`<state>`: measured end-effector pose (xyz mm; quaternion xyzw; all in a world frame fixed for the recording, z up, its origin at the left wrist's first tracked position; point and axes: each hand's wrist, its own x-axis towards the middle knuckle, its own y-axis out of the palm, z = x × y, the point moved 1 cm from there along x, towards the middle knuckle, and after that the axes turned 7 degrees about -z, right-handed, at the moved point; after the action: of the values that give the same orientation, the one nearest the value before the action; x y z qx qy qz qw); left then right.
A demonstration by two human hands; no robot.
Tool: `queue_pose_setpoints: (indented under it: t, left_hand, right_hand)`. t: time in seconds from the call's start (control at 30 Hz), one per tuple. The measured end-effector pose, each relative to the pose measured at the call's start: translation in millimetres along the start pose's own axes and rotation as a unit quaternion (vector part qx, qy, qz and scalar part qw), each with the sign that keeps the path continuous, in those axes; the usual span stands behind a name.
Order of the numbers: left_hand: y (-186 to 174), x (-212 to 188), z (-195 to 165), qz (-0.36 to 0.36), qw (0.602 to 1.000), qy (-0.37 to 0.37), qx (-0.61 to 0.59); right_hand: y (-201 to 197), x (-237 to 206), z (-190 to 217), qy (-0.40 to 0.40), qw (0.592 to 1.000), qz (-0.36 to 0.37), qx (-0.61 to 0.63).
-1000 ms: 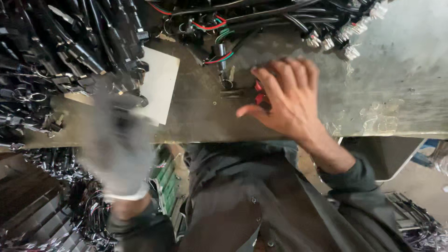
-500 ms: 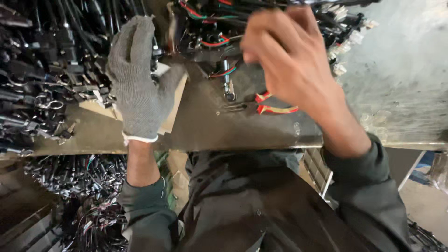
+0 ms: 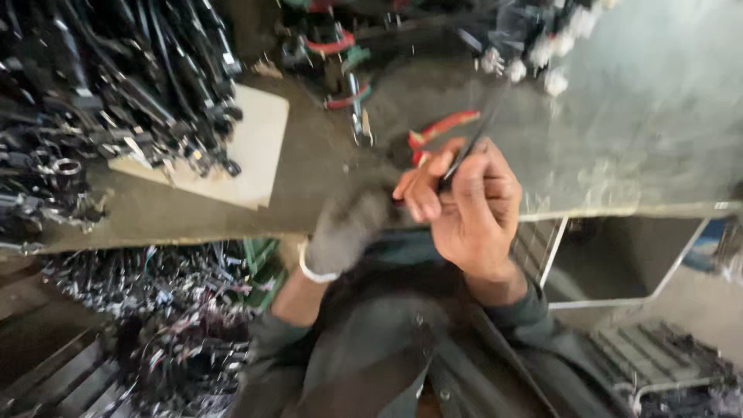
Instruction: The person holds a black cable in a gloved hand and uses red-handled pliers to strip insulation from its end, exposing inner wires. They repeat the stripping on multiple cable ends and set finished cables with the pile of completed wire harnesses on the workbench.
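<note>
My right hand (image 3: pixel 464 205) is bare and pinches a thin black cable (image 3: pixel 472 143) that runs up toward the tangle of wires at the top. My left hand (image 3: pixel 348 228) wears a grey mesh glove and sits just left of the right one, blurred, its fingers closed near the lower end of the same cable; whether it grips it is unclear. Red-handled pliers (image 3: pixel 441 128) lie on the workbench (image 3: pixel 325 166) just behind both hands.
A heap of black cable assemblies (image 3: pixel 116 93) covers the bench's left, partly over a pale board (image 3: pixel 248 147). White connectors (image 3: pixel 542 58) and red and green wires (image 3: pixel 340 46) lie at the back. More cables (image 3: pixel 155 310) fill crates below left; a wire rack (image 3: pixel 619 263) stands right.
Both hands have dropped from the back of the bench to its front edge and come together. The right hand now holds a black cable drawn out of the wire bundle.
</note>
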<state>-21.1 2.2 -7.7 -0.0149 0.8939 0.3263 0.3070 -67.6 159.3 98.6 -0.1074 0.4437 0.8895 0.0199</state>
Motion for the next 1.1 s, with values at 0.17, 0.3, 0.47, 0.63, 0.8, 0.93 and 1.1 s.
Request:
queue_pose_setpoints:
  t: [0.17, 0.3, 0.47, 0.63, 0.8, 0.93, 1.1]
  left_hand:
    - [16, 7, 0, 0.044, 0.990, 0.116, 0.066]
    - [32, -12, -46, 0.046, 0.981, 0.165, 0.096]
    - [45, -38, -89, 0.050, 0.948, 0.309, -0.051]
    - [47, -39, -77, 0.093, 0.935, 0.327, 0.102]
    - [59, -40, -50, 0.131, 0.913, 0.194, 0.334]
    - [90, -42, -39, 0.272, 0.825, 0.355, 0.345]
    - [88, -32, -57, 0.286, 0.838, 0.308, 0.349]
  right_hand:
    - [23, -32, -2, -0.156, 0.867, 0.230, -0.413]
    - [-5, -39, 12, -0.330, 0.763, 0.254, -0.495]
    - [-11, -20, -4, -0.299, 0.584, 0.254, -0.711]
    - [8, 3, 20, -0.334, 0.591, 0.232, -0.697]
    - [43, 8, 65, -0.153, 0.832, 0.252, -0.470]
    - [52, 11, 93, -0.076, 0.937, 0.234, -0.247]
    - [16, 11, 93, -0.100, 0.973, 0.193, -0.075]
